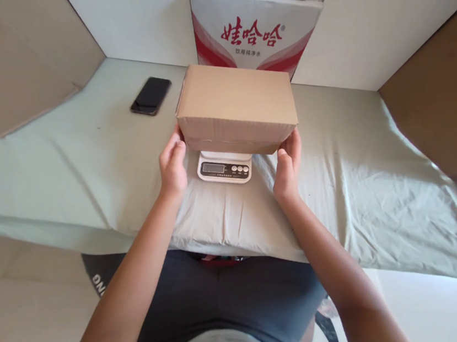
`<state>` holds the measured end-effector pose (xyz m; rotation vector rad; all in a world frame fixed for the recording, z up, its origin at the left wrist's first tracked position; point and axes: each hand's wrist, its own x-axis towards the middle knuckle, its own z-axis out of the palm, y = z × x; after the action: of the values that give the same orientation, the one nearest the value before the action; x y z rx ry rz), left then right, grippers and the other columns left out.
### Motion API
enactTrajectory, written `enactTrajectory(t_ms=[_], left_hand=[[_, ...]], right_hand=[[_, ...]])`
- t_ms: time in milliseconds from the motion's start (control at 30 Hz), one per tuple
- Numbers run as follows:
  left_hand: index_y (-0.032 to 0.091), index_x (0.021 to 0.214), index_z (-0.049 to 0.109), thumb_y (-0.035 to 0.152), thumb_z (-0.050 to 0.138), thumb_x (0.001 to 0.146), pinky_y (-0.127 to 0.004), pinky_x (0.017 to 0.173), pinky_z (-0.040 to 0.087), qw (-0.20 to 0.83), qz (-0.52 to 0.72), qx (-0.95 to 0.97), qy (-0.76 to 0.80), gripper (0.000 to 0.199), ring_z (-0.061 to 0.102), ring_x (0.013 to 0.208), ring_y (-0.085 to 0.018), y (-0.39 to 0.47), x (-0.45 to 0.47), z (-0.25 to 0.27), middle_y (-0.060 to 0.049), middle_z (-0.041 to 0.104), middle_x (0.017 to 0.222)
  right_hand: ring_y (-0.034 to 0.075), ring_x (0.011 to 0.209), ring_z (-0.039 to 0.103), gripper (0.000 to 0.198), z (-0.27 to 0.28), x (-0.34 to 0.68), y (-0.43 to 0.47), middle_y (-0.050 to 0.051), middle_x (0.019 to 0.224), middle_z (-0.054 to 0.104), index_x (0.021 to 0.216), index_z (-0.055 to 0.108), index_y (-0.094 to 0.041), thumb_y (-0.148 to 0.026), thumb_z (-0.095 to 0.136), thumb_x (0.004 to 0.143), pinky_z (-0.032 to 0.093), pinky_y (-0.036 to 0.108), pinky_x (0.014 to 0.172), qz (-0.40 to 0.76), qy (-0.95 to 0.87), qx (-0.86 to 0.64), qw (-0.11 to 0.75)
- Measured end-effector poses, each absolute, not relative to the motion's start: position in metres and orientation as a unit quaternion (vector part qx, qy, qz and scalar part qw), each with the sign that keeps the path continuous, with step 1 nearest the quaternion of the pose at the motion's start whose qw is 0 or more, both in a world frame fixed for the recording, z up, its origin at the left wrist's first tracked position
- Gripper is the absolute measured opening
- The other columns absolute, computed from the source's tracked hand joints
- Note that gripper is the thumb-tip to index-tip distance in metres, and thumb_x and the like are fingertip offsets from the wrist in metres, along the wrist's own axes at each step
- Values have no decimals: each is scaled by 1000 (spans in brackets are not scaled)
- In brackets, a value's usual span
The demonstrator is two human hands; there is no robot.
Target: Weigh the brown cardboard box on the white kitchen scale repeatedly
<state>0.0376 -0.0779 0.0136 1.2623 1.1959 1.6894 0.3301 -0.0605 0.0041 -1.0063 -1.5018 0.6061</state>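
White panels (349,36) stand upright (the floor (10,283) is pale)

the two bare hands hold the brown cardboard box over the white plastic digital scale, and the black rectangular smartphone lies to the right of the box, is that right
Only the side is wrong: in the head view, the black rectangular smartphone lies to the left of the brown cardboard box. The left hand and right hand do hold the box over the white plastic digital scale.

Matt cardboard box (240,96), smooth plastic scale (224,170)
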Motion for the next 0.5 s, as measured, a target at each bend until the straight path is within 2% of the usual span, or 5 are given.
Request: enactTrajectory(t_ms=[167,267,400,500], left_hand=[[26,165,72,88,73,95,-50,148,36,353,667,472,456,93,46,177,-38,-76,39,13,-14,61,180],[26,164,73,93,74,90,-48,147,37,358,674,462,452,100,47,177,-38,-74,40,13,-14,62,180],[22,163,73,99,69,89,-48,146,38,375,690,420,455,107,45,178,-38,-73,44,16,-19,61,180],[23,159,75,104,64,87,-49,145,39,381,698,412,444,109,46,177,-38,-71,47,18,-20,59,181]], right_hand=[[38,186,32,103,-12,342,-46,7,199,28,187,19,-44,-99,38,102,48,71,143,264,-605,-462,592],[39,187,30,104,-17,344,-43,7,199,28,186,22,-41,-97,42,101,45,72,144,282,-587,-460,604],[36,187,29,95,-12,341,-44,-1,196,36,178,37,-46,-88,61,97,29,67,153,348,-518,-431,651],[35,185,34,85,-6,341,-41,-4,191,45,169,49,-48,-82,68,93,26,65,155,376,-504,-410,661]])
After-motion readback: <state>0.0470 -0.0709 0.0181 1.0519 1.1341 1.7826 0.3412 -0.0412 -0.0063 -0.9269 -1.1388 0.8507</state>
